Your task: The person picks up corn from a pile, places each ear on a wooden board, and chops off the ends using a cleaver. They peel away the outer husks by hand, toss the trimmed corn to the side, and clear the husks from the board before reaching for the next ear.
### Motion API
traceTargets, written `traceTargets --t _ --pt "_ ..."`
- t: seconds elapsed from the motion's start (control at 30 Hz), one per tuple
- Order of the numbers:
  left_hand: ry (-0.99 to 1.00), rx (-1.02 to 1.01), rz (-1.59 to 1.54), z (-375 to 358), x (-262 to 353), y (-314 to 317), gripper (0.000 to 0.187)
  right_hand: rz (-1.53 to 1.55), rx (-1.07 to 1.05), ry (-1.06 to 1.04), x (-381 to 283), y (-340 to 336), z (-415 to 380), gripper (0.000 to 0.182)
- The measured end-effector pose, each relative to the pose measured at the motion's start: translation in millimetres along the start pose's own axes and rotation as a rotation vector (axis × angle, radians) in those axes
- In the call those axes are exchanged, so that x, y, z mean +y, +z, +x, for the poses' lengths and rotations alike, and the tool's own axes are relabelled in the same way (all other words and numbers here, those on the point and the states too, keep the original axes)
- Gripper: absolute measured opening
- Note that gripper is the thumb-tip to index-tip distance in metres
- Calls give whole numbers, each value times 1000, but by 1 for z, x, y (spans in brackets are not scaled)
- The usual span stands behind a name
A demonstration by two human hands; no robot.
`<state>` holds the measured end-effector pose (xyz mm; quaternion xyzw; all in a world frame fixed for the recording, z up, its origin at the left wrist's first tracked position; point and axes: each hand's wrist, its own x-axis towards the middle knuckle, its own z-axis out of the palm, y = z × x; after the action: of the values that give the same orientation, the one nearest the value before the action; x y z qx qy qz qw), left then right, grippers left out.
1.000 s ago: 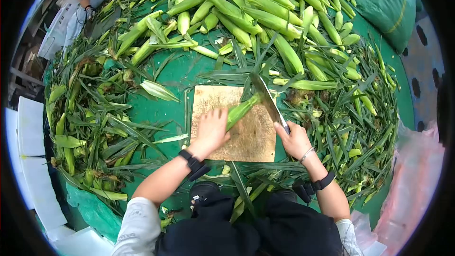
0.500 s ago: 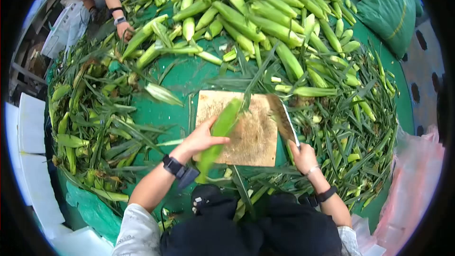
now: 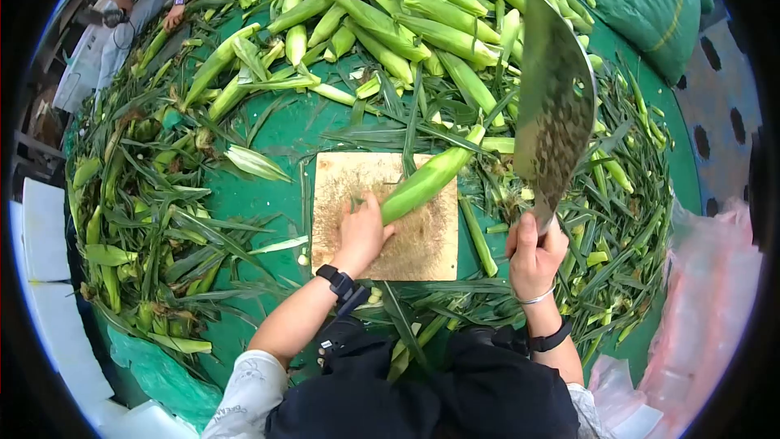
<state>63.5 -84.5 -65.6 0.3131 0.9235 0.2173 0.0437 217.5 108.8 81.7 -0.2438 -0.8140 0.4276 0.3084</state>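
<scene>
Fingers of the right hand (image 3: 538,264) curl closed around the handle of a broad grey metal cleaver (image 3: 561,114), which I watch remotely, its blade raised beside a square, pale wooden board (image 3: 431,256). Over that board I see the left hand (image 3: 363,232), fingers partly closed on the near end of a slanting, green-husked corn cob (image 3: 435,175). Beyond, I view a large heap of light-green corn (image 3: 398,28).

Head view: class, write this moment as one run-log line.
left hand: holding corn ear over cutting board | right hand: gripping cleaver, clear of cutting board
</scene>
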Motion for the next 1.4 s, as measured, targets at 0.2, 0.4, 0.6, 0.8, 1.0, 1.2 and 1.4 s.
traceTargets --t 0.2,0.4,0.6,0.8,1.0,1.2,1.4 --pt "167 -336 74 -19 -25 -35 45 36 -18 -219 10 -5 21 17" --pt "44 -434 -21 -51 -54 -103 40 -381 -557 496 76 16 -53 41" --pt "-177 -237 -1135 -5 -53 -110 41 -342 -79 874 102 -72 -94 36" --pt "218 187 -1059 170 37 -153 85 -717 28 812 78 -112 -95 43" --pt "-504 1010 103 6 -240 -227 20 -629 -209 895 74 -108 -109 38" --pt "-1186 696 -610 -73 -408 -210 33 -548 -413 772 91 -75 -110 34" --pt "-763 597 -1100 -19 -140 -119 14 -484 -306 427 102 -77 -130 26"
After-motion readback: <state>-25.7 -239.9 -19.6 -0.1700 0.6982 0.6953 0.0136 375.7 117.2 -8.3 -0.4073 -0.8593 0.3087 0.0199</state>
